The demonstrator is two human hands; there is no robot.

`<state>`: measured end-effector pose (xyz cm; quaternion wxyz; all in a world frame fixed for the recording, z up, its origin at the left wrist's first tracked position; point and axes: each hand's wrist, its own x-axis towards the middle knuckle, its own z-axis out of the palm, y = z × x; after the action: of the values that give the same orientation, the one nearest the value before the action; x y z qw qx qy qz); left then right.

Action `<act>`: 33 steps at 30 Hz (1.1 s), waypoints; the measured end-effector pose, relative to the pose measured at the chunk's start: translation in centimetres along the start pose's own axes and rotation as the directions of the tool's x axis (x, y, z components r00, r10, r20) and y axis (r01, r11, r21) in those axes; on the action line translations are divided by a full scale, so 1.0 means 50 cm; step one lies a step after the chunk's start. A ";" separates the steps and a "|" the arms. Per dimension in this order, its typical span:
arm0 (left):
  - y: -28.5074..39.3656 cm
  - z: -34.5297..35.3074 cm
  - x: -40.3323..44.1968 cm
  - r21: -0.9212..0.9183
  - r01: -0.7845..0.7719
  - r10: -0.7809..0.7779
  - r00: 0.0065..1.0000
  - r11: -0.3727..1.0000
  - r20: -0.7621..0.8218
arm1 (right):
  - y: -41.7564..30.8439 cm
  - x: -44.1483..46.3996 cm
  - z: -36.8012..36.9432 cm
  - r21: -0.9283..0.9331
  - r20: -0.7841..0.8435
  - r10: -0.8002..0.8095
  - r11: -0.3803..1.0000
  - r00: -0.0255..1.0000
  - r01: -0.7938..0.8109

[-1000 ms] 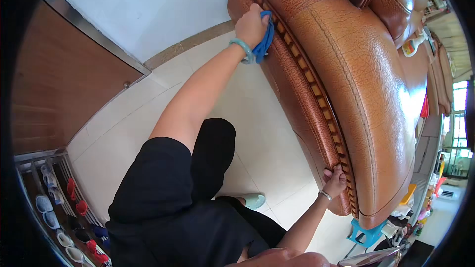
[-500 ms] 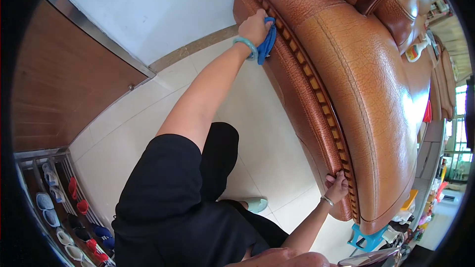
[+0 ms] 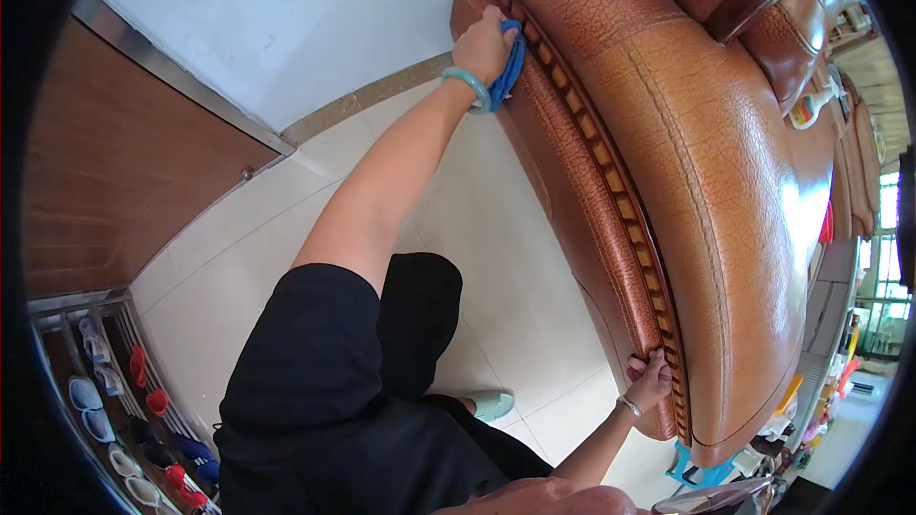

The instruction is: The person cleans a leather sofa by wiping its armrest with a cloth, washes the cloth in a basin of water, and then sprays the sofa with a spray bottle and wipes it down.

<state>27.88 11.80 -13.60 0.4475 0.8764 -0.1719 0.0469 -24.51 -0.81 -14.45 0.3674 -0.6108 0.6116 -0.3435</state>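
My left hand, with a pale green bangle at the wrist, is closed on a blue cloth. It presses the cloth to the far end of a brown leather sofa armrest, beside the slotted wooden trim. Much of the cloth is hidden by the hand. At the near end of the same armrest, my right hand grips the padded leather edge beside the trim with curled fingers. A silver bracelet circles that wrist.
A brown door and white wall stand left. A rack of shoes is at lower left. Beyond the sofa are a spray bottle and a blue stool. My slippered foot rests on the tiles.
My left hand has shifted slightly up and left with the blue cloth. My right hand keeps its place on the armrest edge, while the view has moved a little.
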 end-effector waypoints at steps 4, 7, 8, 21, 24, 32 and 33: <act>-0.011 -0.009 0.026 0.016 -0.041 0.042 0.999 0.999 -0.024 | 0.009 0.002 -0.002 0.015 -0.002 -0.002 1.000 1.000 0.002; -0.008 -0.021 0.054 -0.011 -0.060 0.058 0.991 0.998 -0.118 | 0.010 0.003 -0.002 0.021 0.007 -0.013 1.000 1.000 0.013; -0.005 -0.020 0.063 0.002 -0.089 0.088 0.988 0.996 -0.129 | 0.008 0.001 -0.002 0.024 0.005 -0.018 1.000 1.000 0.018; -0.038 -0.044 0.112 0.046 0.032 -0.029 0.997 0.998 -0.076 | 0.015 0.009 -0.007 0.045 0.026 -0.006 0.999 1.000 0.005; -0.014 -0.051 0.125 0.012 -0.084 0.085 0.991 0.996 -0.104 | 0.028 0.010 -0.008 0.056 0.027 -0.010 0.998 1.000 0.008; -0.073 -0.011 0.132 0.053 -0.035 0.039 0.996 0.998 -0.076 | 0.016 0.006 -0.006 0.026 0.010 0.010 1.000 1.000 -0.010; -0.070 -0.020 0.132 0.103 -0.043 0.049 0.997 0.994 -0.051 | 0.015 0.006 -0.007 0.028 0.018 0.011 1.000 1.000 -0.012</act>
<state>35.31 12.78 -14.14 0.4055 0.8923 -0.1774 0.0895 -25.20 -1.09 -14.95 0.3832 -0.6051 0.6069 -0.3444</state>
